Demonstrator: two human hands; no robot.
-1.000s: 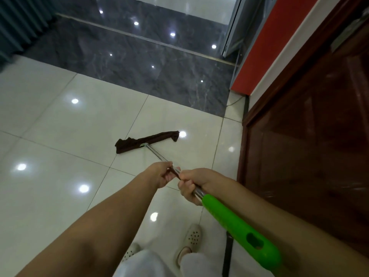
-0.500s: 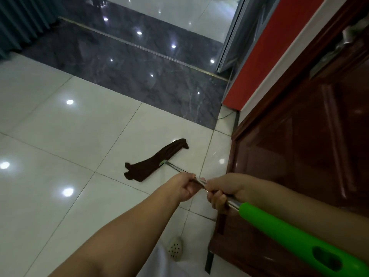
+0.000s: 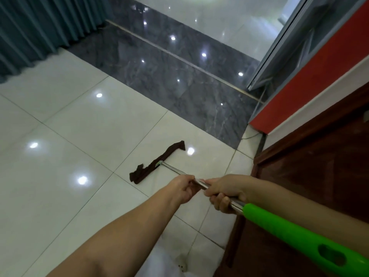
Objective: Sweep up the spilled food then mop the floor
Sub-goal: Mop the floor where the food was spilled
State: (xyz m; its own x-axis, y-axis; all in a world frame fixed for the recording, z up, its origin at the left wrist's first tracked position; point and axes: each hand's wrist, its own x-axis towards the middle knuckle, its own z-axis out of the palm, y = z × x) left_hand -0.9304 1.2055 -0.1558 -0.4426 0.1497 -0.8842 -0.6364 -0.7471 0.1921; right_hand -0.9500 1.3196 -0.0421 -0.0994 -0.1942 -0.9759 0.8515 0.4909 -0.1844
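Note:
A flat mop with a dark brown cloth head (image 3: 155, 165) lies on the glossy white floor tiles (image 3: 79, 136) ahead of me. Its steel pole (image 3: 173, 169) runs back to a bright green handle end (image 3: 295, 236) at the lower right. My left hand (image 3: 183, 188) grips the pole lower down, and my right hand (image 3: 225, 193) grips it just above, beside the green part. No spilled food shows on the tiles.
A dark brown wooden door (image 3: 319, 176) stands close on the right, with a red and white wall strip (image 3: 311, 80) above it. A dark grey marble band (image 3: 169, 76) crosses the floor ahead. Teal curtains (image 3: 40, 27) hang at the upper left. A glass door frame (image 3: 279, 47) stands at the upper right.
The mop head has swung from lying crosswise to a steeper diagonal and slid slightly right across the tile. Both hands kept their grip on the pole. My view has turned left.

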